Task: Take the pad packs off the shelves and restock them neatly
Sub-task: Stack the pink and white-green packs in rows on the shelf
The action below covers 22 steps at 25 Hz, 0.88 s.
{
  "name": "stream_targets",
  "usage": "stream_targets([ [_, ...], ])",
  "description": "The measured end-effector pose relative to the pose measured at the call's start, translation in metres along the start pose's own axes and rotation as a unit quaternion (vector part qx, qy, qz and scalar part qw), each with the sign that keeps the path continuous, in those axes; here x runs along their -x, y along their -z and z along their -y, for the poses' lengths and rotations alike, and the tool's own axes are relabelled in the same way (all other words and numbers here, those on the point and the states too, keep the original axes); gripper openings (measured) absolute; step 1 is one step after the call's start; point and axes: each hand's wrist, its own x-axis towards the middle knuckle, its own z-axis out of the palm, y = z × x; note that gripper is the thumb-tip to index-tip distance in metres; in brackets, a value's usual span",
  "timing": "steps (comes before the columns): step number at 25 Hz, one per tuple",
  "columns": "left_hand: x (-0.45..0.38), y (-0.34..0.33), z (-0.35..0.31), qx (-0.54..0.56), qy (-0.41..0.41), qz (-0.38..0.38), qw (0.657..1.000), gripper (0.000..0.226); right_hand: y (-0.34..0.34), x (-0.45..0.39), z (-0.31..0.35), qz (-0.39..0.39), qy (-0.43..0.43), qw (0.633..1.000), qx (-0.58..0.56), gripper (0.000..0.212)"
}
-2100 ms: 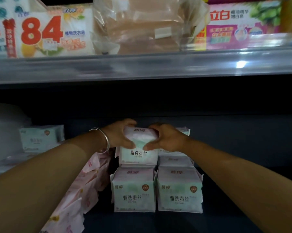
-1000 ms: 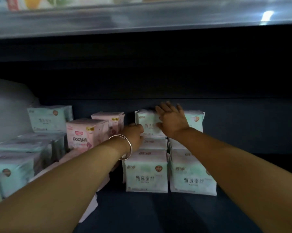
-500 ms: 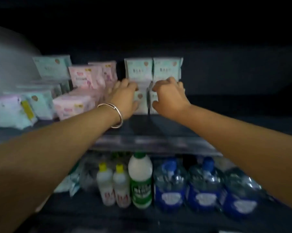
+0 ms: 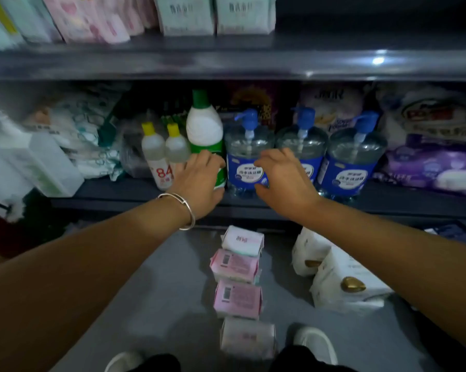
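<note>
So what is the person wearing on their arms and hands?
Not much! Both arms are bare, with no sleeves showing and no gloves on the left hand or the right hand. The only thing worn is a thin, shiny silver bangle round the left wrist. It looks like a plain metal ring. The right wrist has nothing on it.

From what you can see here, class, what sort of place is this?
Probably a small shop: pad packs line one shelf, identical pump bottles fill the next, and more pad packs wait on the floor.
</note>
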Motion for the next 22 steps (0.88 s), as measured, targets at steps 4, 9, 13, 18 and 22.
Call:
stream_targets([
  [4, 0.014, -0.068, 0.012, -0.005, -0.031, 0.131, 0.991, 0.050, -0.076, 0.027, -0.012, 0.091, -0.009, 0.995, -0.037, 0.042],
  [9, 0.010, -0.139, 0.023, -0.020, -0.062, 0.255, 0.965, 0.054, -0.166, 0.032, -0.029, 0.221, -0.052, 0.973, -0.041, 0.049],
  [13, 0.011, -0.175, 0.027, -0.020, -0.093, 0.313, 0.945, 0.062, -0.208, 0.027, -0.040, 0.272, -0.086, 0.958, -0.041, 0.065],
  [18, 0.019, -0.206, 0.032, -0.018, -0.098, 0.341, 0.935, 0.067, -0.239, 0.013, -0.045, 0.301, -0.110, 0.946, -0.045, 0.074],
  [22, 0.020, -0.221, 0.039, -0.024, -0.106, 0.343, 0.933, 0.069, -0.252, 0.008, -0.051, 0.315, -0.109, 0.943, -0.011, 0.083],
])
